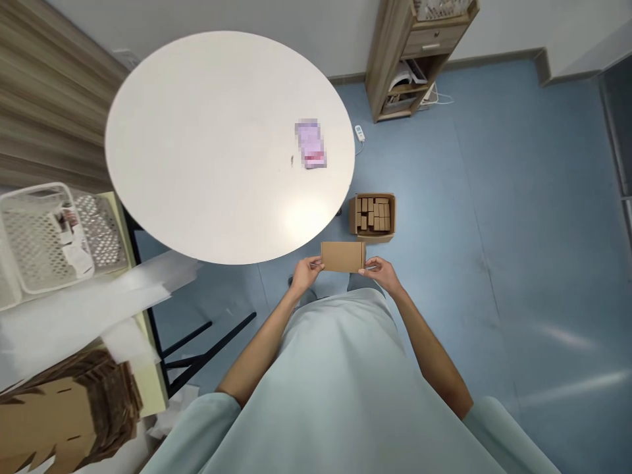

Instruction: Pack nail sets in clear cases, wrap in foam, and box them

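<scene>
A flat brown cardboard box [342,257] is held level in front of my body, just past the near edge of the table. My left hand [305,272] pinches its left end between thumb and fingers. At the opposite end my right hand [380,272] grips the right edge, thumb low and fingers along the side. The box looks closed. Beyond it on the floor stands an open carton [351,217] holding several small brown boxes [381,214].
A white oval table [212,145] bears a pixelated purple item [311,143]. To the left, a side table [155,388] carries flattened cardboard [54,421], white sheets [89,296] and a white basket [34,243]. A wooden cabinet [395,56] and a white power strip [359,133] are farther off.
</scene>
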A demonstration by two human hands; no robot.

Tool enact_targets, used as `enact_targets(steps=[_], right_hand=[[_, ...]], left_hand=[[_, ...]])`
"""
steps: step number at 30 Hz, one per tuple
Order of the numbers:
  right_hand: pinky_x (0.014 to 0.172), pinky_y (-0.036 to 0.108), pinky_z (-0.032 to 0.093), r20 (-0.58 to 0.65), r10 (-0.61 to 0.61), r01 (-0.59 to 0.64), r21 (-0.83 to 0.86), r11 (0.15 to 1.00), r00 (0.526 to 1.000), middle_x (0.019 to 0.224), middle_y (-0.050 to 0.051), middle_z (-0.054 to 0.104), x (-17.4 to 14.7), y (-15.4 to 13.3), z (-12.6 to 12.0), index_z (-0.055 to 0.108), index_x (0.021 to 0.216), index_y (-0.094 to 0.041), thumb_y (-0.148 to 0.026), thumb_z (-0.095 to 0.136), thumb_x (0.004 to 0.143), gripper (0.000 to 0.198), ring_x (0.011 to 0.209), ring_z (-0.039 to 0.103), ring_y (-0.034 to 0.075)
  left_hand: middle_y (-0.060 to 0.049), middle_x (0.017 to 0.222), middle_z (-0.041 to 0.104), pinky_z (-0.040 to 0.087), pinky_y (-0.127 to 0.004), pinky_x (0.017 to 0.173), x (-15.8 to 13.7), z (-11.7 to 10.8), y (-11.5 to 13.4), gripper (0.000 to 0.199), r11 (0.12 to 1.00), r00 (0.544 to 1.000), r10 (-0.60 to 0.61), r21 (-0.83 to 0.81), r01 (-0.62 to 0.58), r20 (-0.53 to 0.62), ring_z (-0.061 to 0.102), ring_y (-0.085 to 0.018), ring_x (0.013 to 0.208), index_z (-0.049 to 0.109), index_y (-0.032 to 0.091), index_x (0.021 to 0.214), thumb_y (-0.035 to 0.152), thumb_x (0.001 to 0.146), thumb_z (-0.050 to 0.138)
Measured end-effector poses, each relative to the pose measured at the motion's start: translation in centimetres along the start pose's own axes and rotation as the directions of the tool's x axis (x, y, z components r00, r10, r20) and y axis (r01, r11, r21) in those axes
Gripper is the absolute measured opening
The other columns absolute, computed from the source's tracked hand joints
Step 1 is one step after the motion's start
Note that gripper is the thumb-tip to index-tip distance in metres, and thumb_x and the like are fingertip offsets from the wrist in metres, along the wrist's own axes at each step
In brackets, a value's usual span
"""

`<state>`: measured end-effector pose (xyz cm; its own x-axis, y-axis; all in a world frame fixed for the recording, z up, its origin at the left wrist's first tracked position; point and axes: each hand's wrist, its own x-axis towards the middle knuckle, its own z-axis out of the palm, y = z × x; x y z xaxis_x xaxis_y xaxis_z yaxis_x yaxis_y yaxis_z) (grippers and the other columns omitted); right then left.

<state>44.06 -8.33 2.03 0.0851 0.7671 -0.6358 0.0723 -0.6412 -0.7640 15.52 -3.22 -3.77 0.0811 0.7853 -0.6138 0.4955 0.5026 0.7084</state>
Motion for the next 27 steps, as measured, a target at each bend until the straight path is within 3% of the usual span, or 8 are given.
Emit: enact_targets(steps=[6, 9, 12, 15, 19, 27], right_hand=[[0.075, 0.035, 0.060, -0.046, 0.010, -0.012, -0.048, 0.999, 0.999, 0.103, 0.007, 0.076, 5.2, -1.0, -10.9, 0.067, 0.093, -0.023, -0.069, 0.093, 0.056, 0.065, 0.080, 0.073, 0.022], [0.076, 0.036, 0.060, -0.090, -0.002, -0.009, -0.120, 0.993, 0.996, 0.106, 0.007, 0.077, 8.2, -1.4, -14.4, 0.068, 0.094, -0.023, -0.071, 0.091, 0.059, 0.063, 0.081, 0.073, 0.023], [0.077, 0.037, 0.059, -0.146, 0.013, -0.044, -0.215, 0.976, 0.989, 0.106, 0.007, 0.078, 11.7, -1.6, -16.1, 0.069, 0.092, -0.024, -0.067, 0.089, 0.064, 0.056, 0.081, 0.074, 0.024], [0.082, 0.037, 0.057, -0.204, 0.026, -0.090, -0.311, 0.946, 0.979, 0.104, 0.006, 0.079, 16.0, -1.4, -16.2, 0.068, 0.089, -0.024, -0.053, 0.089, 0.069, 0.041, 0.083, 0.075, 0.025], [0.090, 0.038, 0.055, -0.270, 0.038, -0.153, -0.421, 0.894, 0.962, 0.104, 0.006, 0.079, 22.3, -0.4, -14.5, 0.068, 0.089, -0.024, -0.037, 0.086, 0.073, 0.027, 0.087, 0.075, 0.025], [0.097, 0.040, 0.053, -0.403, 0.033, -0.228, -0.446, 0.865, 0.914, 0.103, 0.011, 0.074, 34.2, 4.6, -10.2, 0.068, 0.081, -0.022, -0.031, 0.080, 0.078, 0.015, 0.100, 0.069, 0.028]], left_hand=[[-0.009, 0.102, 0.081, 0.060, -0.038, 0.089, 5.5, 9.1, 7.2, 0.033, 0.998, 1.000, 0.006, 0.066, -0.007, 0.010, 0.078, -0.024, 0.084, 0.080, 0.019, 0.115, 0.026, 0.083, 0.077], [-0.010, 0.109, 0.081, 0.060, -0.037, 0.091, 7.8, 12.3, 9.6, 0.036, 1.000, 0.999, -0.028, 0.008, 0.028, 0.028, 0.078, -0.024, 0.086, 0.078, 0.019, 0.119, 0.025, 0.083, 0.078], [-0.012, 0.113, 0.080, 0.061, -0.037, 0.091, 9.7, 14.7, 11.3, 0.040, 0.993, 0.994, -0.077, -0.083, 0.083, 0.073, 0.078, -0.023, 0.089, 0.076, 0.017, 0.123, 0.025, 0.084, 0.077], [-0.012, 0.111, 0.081, 0.062, -0.037, 0.093, 11.5, 16.1, 12.5, 0.040, 0.984, 0.991, -0.079, -0.151, 0.096, 0.113, 0.077, -0.022, 0.094, 0.074, 0.015, 0.125, 0.026, 0.086, 0.074], [-0.012, 0.114, 0.080, 0.061, -0.035, 0.096, 13.8, 16.9, 13.6, 0.036, 0.974, 0.986, -0.073, -0.201, 0.102, 0.148, 0.077, -0.021, 0.098, 0.074, 0.014, 0.125, 0.020, 0.090, 0.068], [-0.010, 0.113, 0.081, 0.060, -0.037, 0.100, 21.0, 18.1, 12.5, 0.030, 0.979, 0.981, -0.104, -0.158, 0.130, 0.162, 0.077, -0.022, 0.100, 0.074, 0.016, 0.123, 0.019, 0.094, 0.065]])
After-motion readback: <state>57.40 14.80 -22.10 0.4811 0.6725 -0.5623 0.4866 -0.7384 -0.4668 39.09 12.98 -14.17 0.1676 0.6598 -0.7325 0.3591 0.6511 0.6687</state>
